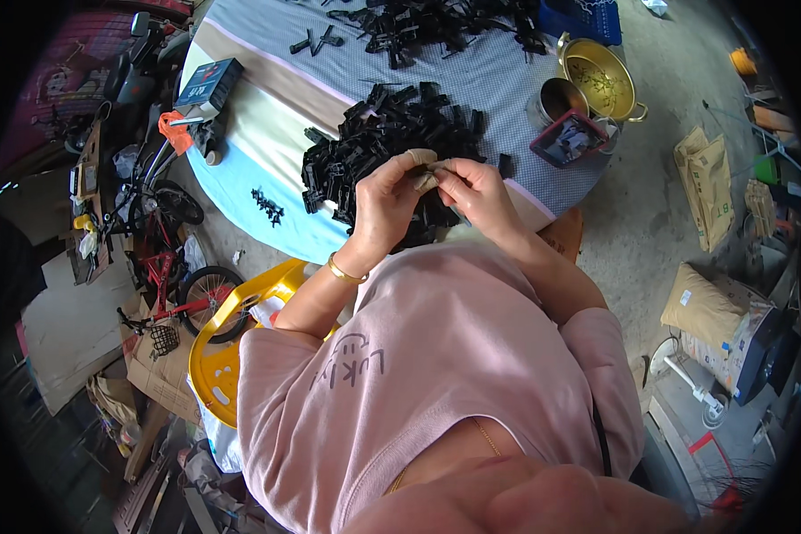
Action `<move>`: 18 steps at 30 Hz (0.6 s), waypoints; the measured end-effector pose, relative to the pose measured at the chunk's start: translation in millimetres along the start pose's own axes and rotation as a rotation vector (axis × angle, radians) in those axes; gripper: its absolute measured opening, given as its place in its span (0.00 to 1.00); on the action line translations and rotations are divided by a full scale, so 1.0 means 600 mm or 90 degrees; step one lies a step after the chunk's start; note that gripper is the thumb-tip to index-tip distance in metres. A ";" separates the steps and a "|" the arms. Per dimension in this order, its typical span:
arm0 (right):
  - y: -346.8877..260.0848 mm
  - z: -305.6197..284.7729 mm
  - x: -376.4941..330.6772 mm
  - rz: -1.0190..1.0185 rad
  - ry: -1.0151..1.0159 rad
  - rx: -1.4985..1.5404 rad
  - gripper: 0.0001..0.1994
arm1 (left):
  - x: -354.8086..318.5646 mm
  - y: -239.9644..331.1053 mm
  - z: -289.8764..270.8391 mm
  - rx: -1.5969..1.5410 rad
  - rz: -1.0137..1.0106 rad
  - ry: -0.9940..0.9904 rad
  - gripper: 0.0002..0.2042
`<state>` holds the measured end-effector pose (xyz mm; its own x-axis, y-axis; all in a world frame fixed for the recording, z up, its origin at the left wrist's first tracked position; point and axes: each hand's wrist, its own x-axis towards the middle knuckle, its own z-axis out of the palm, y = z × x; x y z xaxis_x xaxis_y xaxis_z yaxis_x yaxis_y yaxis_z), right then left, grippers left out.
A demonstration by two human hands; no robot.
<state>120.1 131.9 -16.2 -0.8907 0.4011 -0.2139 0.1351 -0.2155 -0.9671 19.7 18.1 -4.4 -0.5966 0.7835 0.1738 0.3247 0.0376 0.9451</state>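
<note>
My left hand [386,203] and my right hand [481,198] meet above the near edge of a big pile of black plastic parts [392,129]. Fingertips of both are pinched together, close enough to touch. Something small and beige shows around the fingertips; I cannot make out whether it is a finger covering or a held piece. A gold bangle circles my left wrist. To the left of the pile lies a small cluster of black pieces [267,206]. A second heap of black parts [418,27] spreads along the far side of the cloth-covered table [276,107].
At the table's right are a gold-coloured pot [627,76], a metal cup [561,96], a phone in a red case [568,141] and a blue basket [587,22]. A blue box [210,83] sits at left. Beside me stands a yellow chair [206,356].
</note>
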 end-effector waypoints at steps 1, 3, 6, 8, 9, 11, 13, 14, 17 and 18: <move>0.009 -0.001 0.003 -0.034 -0.002 -0.014 0.07 | 0.003 -0.006 0.002 -0.100 -0.068 0.002 0.13; 0.027 -0.003 0.004 -0.059 0.009 -0.034 0.07 | 0.002 -0.017 -0.002 -0.134 -0.124 -0.031 0.15; 0.033 -0.010 0.001 -0.052 0.013 -0.018 0.08 | 0.001 -0.025 -0.005 -0.286 -0.260 -0.055 0.17; 0.034 -0.017 -0.004 -0.019 0.008 0.018 0.08 | 0.002 -0.021 -0.011 -0.312 -0.284 -0.064 0.18; 0.033 -0.020 -0.005 -0.024 0.014 0.050 0.09 | 0.003 -0.020 -0.015 -0.338 -0.308 -0.074 0.19; 0.032 -0.020 -0.005 -0.027 0.020 0.083 0.10 | 0.002 -0.019 -0.019 -0.326 -0.307 -0.080 0.19; 0.030 -0.020 -0.003 -0.031 0.026 0.045 0.09 | 0.001 -0.021 -0.023 -0.313 -0.305 -0.087 0.20; 0.035 -0.019 -0.002 -0.032 0.026 0.046 0.09 | 0.002 -0.025 -0.024 -0.352 -0.324 -0.091 0.20; 0.052 -0.015 0.000 -0.038 0.019 0.013 0.09 | 0.000 -0.032 -0.024 -0.416 -0.350 -0.077 0.19; 0.053 -0.014 -0.002 -0.023 0.012 -0.012 0.09 | 0.000 -0.033 -0.024 -0.441 -0.357 -0.060 0.19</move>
<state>129.0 132.0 -47.9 -0.8870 0.4249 -0.1806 0.1106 -0.1843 -0.9766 2.6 8.4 -19.3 -0.4613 0.8118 -0.3580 -0.5299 0.0715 0.8450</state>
